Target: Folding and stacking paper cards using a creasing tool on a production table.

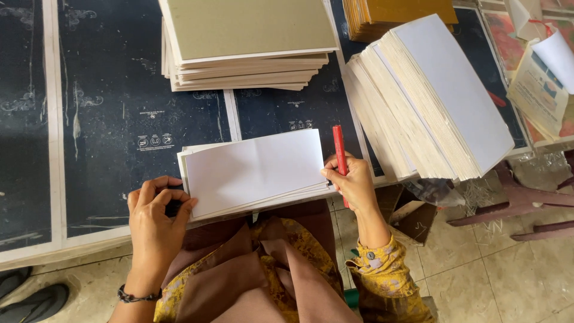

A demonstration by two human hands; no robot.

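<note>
A small stack of white folded sheets lies at the table's near edge in front of me. My right hand grips a red stick-shaped tool upright at the stack's right edge, its thumb touching the top sheet. My left hand rests at the stack's left edge with its fingers curled together; whether it pinches anything small is hidden.
A tall leaning pile of white paper blocks stands to the right. A stack of grey boards sits at the back, with yellow-brown covers beyond. The table is covered in dark printed sheets. Plastic chair and tiled floor at right.
</note>
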